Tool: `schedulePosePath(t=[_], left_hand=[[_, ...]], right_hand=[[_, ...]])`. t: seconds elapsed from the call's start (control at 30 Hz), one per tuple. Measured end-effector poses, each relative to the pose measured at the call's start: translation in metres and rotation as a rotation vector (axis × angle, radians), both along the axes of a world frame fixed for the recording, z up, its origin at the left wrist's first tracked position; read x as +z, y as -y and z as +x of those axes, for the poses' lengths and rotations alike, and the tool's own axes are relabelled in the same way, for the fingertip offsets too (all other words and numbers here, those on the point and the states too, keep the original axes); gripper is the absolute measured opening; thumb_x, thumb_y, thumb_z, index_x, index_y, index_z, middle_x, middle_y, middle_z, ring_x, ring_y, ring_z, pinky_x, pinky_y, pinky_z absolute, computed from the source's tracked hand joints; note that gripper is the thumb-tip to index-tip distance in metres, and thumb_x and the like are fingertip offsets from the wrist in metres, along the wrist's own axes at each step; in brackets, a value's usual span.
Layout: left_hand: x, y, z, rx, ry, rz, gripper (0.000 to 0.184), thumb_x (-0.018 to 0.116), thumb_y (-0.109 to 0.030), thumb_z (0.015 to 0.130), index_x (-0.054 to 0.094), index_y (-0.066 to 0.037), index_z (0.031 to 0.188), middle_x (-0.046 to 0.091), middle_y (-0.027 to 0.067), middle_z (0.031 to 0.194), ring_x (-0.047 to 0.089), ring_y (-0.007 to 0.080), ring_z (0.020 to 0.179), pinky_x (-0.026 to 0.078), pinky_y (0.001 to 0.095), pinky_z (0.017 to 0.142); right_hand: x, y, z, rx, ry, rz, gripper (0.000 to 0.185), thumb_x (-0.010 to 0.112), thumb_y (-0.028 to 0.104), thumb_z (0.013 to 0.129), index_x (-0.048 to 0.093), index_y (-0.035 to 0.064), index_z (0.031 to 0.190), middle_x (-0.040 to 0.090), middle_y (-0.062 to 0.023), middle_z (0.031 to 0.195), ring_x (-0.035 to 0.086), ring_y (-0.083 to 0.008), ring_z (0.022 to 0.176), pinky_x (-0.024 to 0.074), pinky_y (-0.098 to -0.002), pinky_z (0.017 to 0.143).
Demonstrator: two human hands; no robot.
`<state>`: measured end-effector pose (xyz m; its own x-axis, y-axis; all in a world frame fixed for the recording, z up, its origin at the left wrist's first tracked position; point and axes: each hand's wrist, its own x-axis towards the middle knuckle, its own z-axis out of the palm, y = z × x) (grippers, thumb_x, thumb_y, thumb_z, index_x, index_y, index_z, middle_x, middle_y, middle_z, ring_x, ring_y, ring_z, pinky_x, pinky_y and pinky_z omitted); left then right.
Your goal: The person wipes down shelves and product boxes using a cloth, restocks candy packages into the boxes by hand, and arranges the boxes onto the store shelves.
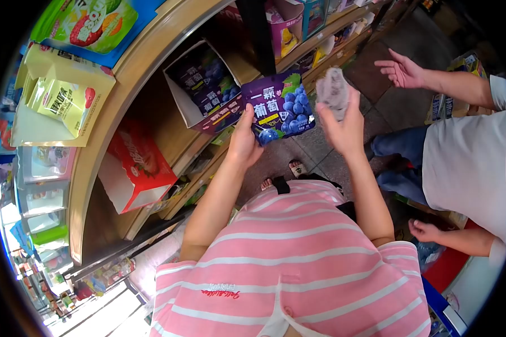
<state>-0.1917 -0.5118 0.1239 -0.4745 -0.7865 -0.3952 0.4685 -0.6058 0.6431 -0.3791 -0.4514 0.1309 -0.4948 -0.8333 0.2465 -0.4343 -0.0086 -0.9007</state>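
Note:
A purple snack pouch (280, 106) printed with blue grapes is gripped at its left edge by my left hand (245, 137), thumb on the front. My right hand (344, 126) is closed round a crumpled greyish-white cloth (332, 92), just right of the pouch and apart from it. Behind my left hand, an open display box (184, 109) on the shelf holds more purple pouches (203, 78) of the same print.
A red and white carton (138, 168) lies on the wooden shelf (90, 185) at left, near a yellow snack box (104, 92). At right stands another person in a white shirt (466, 163), one hand (402, 70) stretched toward my right hand. Tiled floor (320, 149) shows below.

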Motion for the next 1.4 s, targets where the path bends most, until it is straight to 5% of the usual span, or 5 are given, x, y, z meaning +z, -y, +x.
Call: schedulePosePath(t=[0.37,0.57,0.97,1.17,1.4], left_hand=[[0.011,-0.017,-0.014,-0.140,-0.326,-0.187,0.054,0.025,-0.043,0.094,0.030,-0.004,0.131,0.040,0.0093,0.131,0.039,0.0214,0.120,0.031,0.0372,0.100],[-0.011,-0.027,-0.012,-0.220,0.301,-0.469,0.049,0.030,-0.037,0.095,0.034,-0.001,0.128,0.042,0.0096,0.127,0.041,0.0169,0.116,0.032,0.0309,0.097],[-0.002,-0.011,0.022,-0.324,0.027,-0.199,0.037,0.037,-0.033,0.093,0.045,-0.003,0.115,0.059,0.0092,0.100,0.062,0.0182,0.082,0.053,0.0306,0.064],[0.026,-0.004,0.028,-0.336,0.073,-0.094,0.032,0.042,-0.030,0.092,0.051,-0.006,0.112,0.061,0.0064,0.100,0.060,0.0142,0.082,0.050,0.0295,0.064],[0.008,-0.003,-0.013,0.281,0.984,-1.227,0.020,0.053,-0.017,0.085,0.062,0.001,0.087,0.051,0.0136,0.072,0.053,0.0290,0.068,0.042,0.0346,0.066]], right_hand=[[0.025,-0.004,0.064,0.165,-0.753,0.107,0.058,0.056,0.012,0.068,0.046,0.0173,0.124,0.046,-0.0162,0.100,0.044,-0.0301,0.095,0.0322,-0.0403,0.076],[0.016,0.001,0.066,0.096,-0.785,0.017,0.054,0.057,0.010,0.069,0.047,0.0179,0.121,0.048,-0.0161,0.097,0.047,-0.0302,0.090,0.0340,-0.0396,0.075],[-0.038,-0.001,0.029,0.295,0.024,0.233,0.044,0.045,0.001,0.074,0.049,0.0129,0.117,0.054,-0.0210,0.107,0.053,-0.0346,0.100,0.0413,-0.0379,0.088],[-0.031,-0.002,0.012,0.240,1.255,0.095,0.031,0.036,0.014,0.088,0.050,-0.0017,0.111,0.060,-0.0135,0.101,0.062,-0.0208,0.086,0.0500,-0.0324,0.078],[-0.016,-0.002,0.048,0.418,1.305,-0.016,0.039,0.035,0.031,0.091,0.049,0.0033,0.115,0.057,-0.0103,0.108,0.057,-0.0205,0.096,0.0451,-0.0333,0.087]])
